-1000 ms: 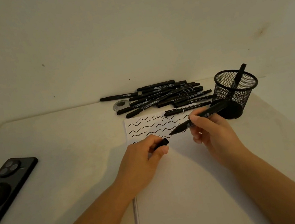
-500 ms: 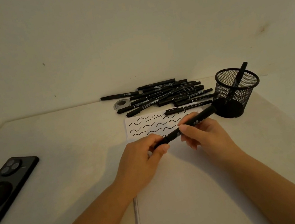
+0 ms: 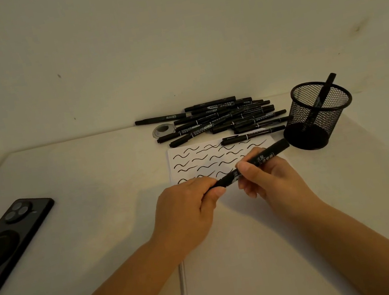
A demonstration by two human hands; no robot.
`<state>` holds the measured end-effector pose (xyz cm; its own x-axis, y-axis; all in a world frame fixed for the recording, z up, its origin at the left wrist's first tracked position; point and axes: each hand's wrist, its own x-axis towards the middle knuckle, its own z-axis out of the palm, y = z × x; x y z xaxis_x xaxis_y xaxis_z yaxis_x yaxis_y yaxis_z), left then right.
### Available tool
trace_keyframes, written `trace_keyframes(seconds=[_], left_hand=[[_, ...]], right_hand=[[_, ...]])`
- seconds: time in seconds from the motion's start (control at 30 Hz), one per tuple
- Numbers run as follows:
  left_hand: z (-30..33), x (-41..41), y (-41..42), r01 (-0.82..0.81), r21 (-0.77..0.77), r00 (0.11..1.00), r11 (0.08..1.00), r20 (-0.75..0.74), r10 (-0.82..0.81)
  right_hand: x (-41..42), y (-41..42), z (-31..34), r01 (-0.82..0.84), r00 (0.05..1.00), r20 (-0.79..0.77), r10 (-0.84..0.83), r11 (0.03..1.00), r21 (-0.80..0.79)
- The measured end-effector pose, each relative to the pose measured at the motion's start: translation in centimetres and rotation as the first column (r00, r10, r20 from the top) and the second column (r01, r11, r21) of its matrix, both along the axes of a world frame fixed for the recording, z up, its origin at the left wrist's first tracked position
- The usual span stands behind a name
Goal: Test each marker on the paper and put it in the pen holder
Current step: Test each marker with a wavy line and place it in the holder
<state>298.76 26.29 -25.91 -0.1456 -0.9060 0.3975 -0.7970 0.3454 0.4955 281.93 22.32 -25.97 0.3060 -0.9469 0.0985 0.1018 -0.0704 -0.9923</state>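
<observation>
Hands meet over the upper part of the paper (image 3: 232, 257) in the head view, both forearms reaching in from the bottom edge and converging toward the middle. The left hand (image 3: 185, 208) lies knuckles up, its fingers curled under and its thumb and forefinger pinching the near, left end of a black marker (image 3: 252, 163). The right hand (image 3: 268, 181) comes in from the right with the wrist bent inward; its thumb and fingers are closed round the middle of the same marker, the thumb on top of the barrel. The marker runs slantwise, low at the left hand and rising to the right, its far end free and pointing toward the pen holder (image 3: 314, 132). It sits above the sheet, over the lowest row of wavy test strokes (image 3: 203, 161); whether the cap is fully seated under the left fingers cannot be told.

The pen holder, a black mesh cup, stands just off the paper's upper right corner, with one marker in the holder (image 3: 321, 97) leaning against its far rim. Behind the paper a heap of markers (image 3: 222, 119) lies on the table (image 3: 80, 192), beside a small grey ring (image 3: 163, 130). A black phone (image 3: 6, 243) lies face down well to the left.
</observation>
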Motion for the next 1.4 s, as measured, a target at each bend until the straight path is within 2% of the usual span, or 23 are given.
trace_keyframes(seconds=[0.2,0.37,0.53,0.6,0.7,0.8,0.83,0.93,1.0,1.07,1.13,1.2,1.3,1.4], left_hand=[[0.2,-0.2,0.0,0.107,0.233,0.949,0.966,-0.315,-0.029],[0.6,0.2,-0.2,0.222,0.383,0.896,0.897,-0.443,-0.033],[0.9,0.5,-0.3,0.371,0.475,0.801,0.798,-0.599,-0.016],[1.0,0.7,-0.5,0.347,0.465,0.780,0.815,-0.626,0.025],[1.0,1.0,-1.1,0.203,0.406,0.782,0.891,-0.615,0.101],[1.0,1.4,-1.4,0.110,0.359,0.751,0.927,-0.641,0.159],[1.0,1.6,-1.5,0.078,0.345,0.746,0.935,-0.642,0.175],[1.2,2.1,-1.9,-0.037,0.279,0.776,0.960,-0.597,0.203],[1.4,2.1,-2.2,-0.092,0.216,0.854,0.972,-0.484,0.189],[1.8,1.6,-2.4,-0.099,0.155,0.929,0.983,-0.338,0.147],[2.2,0.9,-2.6,-0.075,0.098,0.968,0.992,-0.233,0.096],[2.9,0.1,-2.9,-0.030,0.035,0.988,0.999,-0.152,0.035],[4.3,-0.8,-3.8,0.037,-0.048,0.994,0.998,-0.102,-0.042],[5.4,-0.9,-5.9,0.028,-0.065,0.992,0.997,-0.121,-0.036]], right_hand=[[-0.3,-0.1,-0.2,-0.053,0.998,-0.015,0.053,0.998,-0.019],[-0.3,-0.1,0.0,-0.120,0.993,-0.029,0.118,0.990,-0.070],[-0.4,-0.1,0.2,-0.162,0.986,0.018,0.165,0.982,-0.092],[-0.4,-0.2,0.2,-0.137,0.990,0.018,0.140,0.983,-0.119],[-0.4,-0.5,0.2,-0.086,0.995,0.029,0.090,0.990,-0.116],[-1.1,-1.1,0.4,-0.007,0.996,0.093,0.008,1.000,-0.017],[-1.3,-1.3,0.6,0.028,0.998,0.065,-0.027,0.999,-0.027],[-1.7,-1.7,0.4,0.083,0.966,-0.227,-0.127,0.978,-0.192],[-1.4,-1.6,0.4,0.054,0.904,-0.402,-0.147,0.971,-0.235],[-0.8,-1.5,0.6,-0.009,0.807,-0.561,-0.186,0.945,-0.327],[-0.5,-1.4,1.2,-0.100,0.699,-0.651,-0.294,0.862,-0.497],[-0.4,-1.4,2.0,-0.174,0.639,-0.663,-0.390,0.766,-0.618],[-0.9,-1.9,3.2,-0.204,0.578,-0.663,-0.476,0.703,-0.682],[-2.3,-3.0,4.8,-0.062,0.581,-0.587,-0.565,0.688,-0.723]])
